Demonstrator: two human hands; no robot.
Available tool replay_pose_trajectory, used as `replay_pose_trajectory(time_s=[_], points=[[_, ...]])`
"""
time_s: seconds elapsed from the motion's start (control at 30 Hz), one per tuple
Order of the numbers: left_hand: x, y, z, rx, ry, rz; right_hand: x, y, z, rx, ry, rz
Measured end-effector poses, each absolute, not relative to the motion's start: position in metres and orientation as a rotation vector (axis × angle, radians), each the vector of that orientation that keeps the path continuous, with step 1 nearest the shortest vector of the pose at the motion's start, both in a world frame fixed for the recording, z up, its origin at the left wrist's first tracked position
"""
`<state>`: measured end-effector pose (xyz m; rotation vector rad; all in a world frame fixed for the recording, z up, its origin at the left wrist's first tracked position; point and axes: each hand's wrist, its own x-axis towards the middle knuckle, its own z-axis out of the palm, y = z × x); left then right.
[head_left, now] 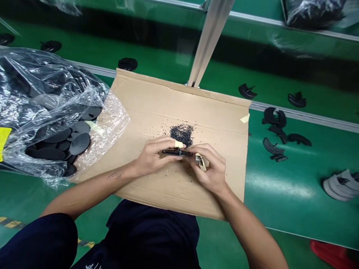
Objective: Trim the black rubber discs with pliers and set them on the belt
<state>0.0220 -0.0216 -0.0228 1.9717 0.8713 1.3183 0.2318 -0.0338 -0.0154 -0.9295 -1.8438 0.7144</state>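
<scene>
A thin black plastic disc, seen nearly edge-on, is pinched between the thumb and fingers of my left hand. One left fingertip is wrapped in pale yellow tape. My right hand is closed around a small tool with a shiny metal part and a cream-coloured wrap; its exact kind is hard to make out. The right fingertips meet the disc's right end. Just beyond both hands, a pile of black plastic shavings lies on a sheet of brown cardboard.
A clear plastic bag of black discs lies at the left, overlapping the cardboard. Curved black parts sit on the green table at the right, near stacked grey rings. A metal post rises behind the cardboard.
</scene>
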Motion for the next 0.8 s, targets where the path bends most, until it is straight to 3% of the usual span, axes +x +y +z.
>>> replay_pose_trajectory(time_s=[0.17, 0.53, 0.8], points=[[0.019, -0.021, -0.022, 1.923, 0.963, 1.332, 0.232, -0.032, -0.012, -1.049, -1.764, 0.787], [0.017, -0.018, -0.023, 2.091, 0.833, 1.318, 0.238, -0.03, -0.023, -1.084, -2.181, 0.223], [0.017, -0.016, -0.025, 2.094, 0.791, 1.361, 0.242, -0.03, -0.025, -1.049, -2.194, 0.19]])
